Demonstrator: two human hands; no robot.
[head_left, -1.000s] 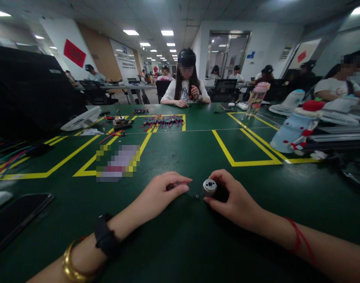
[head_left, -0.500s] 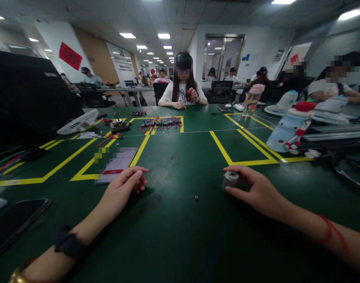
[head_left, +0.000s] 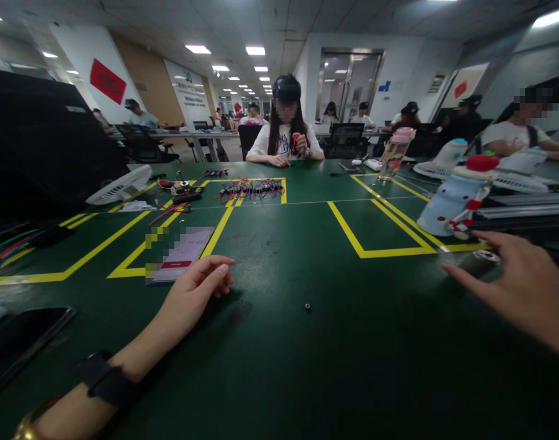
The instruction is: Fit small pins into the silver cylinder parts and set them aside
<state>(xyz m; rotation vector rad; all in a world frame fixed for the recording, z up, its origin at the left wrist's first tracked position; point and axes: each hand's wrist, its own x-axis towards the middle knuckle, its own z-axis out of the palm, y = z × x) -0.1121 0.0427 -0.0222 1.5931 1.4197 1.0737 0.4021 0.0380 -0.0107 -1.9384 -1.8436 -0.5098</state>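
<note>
My right hand (head_left: 520,281) is at the right side of the green table, its thumb and fingers spread around a short grey metal cylinder (head_left: 479,264). The cylinder sits between them with a gap showing, and part of its near side is behind the thumb. My left hand (head_left: 206,281) rests on the table, loosely curled and holding nothing. Just beyond it lies a phone (head_left: 181,256) with a lit screen, partly hidden by the fingers. A tiny dark ring-shaped part (head_left: 307,307) lies on the table between my hands.
Yellow tape (head_left: 396,252) marks off areas of the table. Bundled coloured wires (head_left: 252,191) lie ahead. At right stand a blue bottle (head_left: 456,198) with a red top and a clear bottle (head_left: 396,153). A dark phone (head_left: 29,342) is at left. A person (head_left: 286,131) sits opposite.
My right hand has carried the grey cylinder to the right, close to the blue bottle, and its fingers have spread. My left hand has hardly moved.
</note>
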